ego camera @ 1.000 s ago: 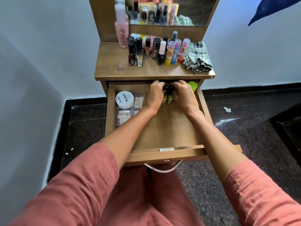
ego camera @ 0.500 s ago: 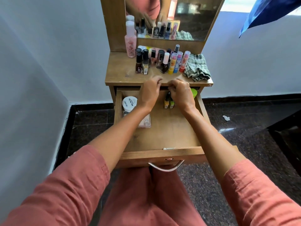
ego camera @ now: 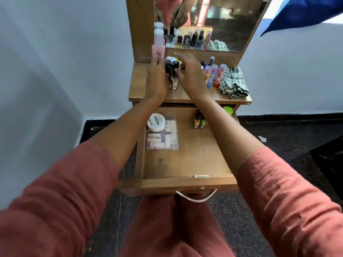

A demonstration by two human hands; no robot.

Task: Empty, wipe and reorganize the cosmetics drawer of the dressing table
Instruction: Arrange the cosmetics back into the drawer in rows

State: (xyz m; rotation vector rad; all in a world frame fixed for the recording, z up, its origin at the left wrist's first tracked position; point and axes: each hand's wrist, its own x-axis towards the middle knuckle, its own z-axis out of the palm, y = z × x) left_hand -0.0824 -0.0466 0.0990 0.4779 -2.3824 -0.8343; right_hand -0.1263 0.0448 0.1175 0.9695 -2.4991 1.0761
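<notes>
The wooden drawer (ego camera: 187, 180) stands pulled out below the dressing table top (ego camera: 141, 89). In it lie a white nail polish remover jar (ego camera: 156, 122) on a clear pack of small tubes (ego camera: 163, 138), two nail polish bottles (ego camera: 199, 121) at the back, and a green lid (ego camera: 228, 110) in the back right corner. Both hands are up on the table top. My left hand (ego camera: 157, 80) and my right hand (ego camera: 189, 75) close from either side around a cluster of black-capped nail polish bottles (ego camera: 172, 71). Bottles behind my right hand are hidden.
A pink bottle (ego camera: 158, 47) stands at the back left by the mirror (ego camera: 222, 21). Colourful lip balm tubes (ego camera: 215, 73) and a checked cloth (ego camera: 233, 83) sit on the right of the top. White walls flank the table; dark floor lies around it.
Both hands left the two bottles at the back of the drawer and rose to the table top, where they now close around the black-capped bottles. The view has tilted up.
</notes>
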